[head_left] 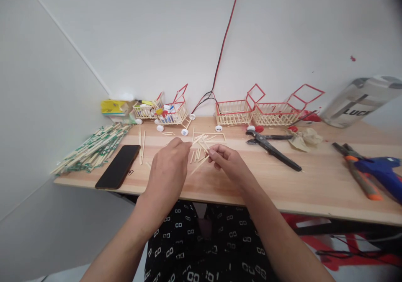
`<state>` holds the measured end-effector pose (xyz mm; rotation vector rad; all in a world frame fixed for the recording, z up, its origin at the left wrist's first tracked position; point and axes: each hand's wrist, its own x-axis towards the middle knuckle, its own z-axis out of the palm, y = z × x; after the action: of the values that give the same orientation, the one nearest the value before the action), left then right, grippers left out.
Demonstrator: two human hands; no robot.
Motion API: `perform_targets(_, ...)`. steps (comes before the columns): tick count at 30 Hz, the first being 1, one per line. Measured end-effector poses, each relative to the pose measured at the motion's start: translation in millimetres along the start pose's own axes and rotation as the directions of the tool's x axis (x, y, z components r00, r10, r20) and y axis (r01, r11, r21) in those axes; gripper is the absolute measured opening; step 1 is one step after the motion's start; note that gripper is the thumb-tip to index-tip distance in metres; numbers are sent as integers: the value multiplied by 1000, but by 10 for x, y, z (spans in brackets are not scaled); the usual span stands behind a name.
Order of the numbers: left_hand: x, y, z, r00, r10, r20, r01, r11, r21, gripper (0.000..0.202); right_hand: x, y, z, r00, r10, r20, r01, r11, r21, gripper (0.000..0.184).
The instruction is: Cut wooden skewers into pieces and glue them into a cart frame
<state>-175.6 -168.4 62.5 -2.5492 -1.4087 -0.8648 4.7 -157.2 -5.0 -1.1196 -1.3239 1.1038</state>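
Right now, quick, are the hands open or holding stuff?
Left hand: curled; can't tell if it grips anything.
Right hand: closed, holding at least one thin wooden stick.

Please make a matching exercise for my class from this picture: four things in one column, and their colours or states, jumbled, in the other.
Column 1
1. Phone
2. Small frame
3. Right hand
4. Large stick pile

Column 2
A. Pinching a thin stick
B. Pale with green markings, heaped beside the wall
C. Pale wooden open rectangle
D. Dark screen, lying flat

Right pairs: 1-D, 2-C, 3-A, 4-B
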Motion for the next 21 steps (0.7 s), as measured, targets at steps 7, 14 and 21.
perform_targets(7, 10, 3, 8, 1000, -3, 16, 3, 1000, 16, 22, -6, 4, -26, 996, 57, 65, -58, 998, 10, 30)
perform_targets(14, 8, 7, -2, 999, 0, 38, -2, 999, 48, 23, 29, -41, -70, 984, 13, 176, -7, 999, -37, 23)
perform_targets(21, 20, 14, -11, 999, 12, 39, -14, 998, 55, 23, 56, -57, -91, 972, 7, 235, 5, 999, -48, 25)
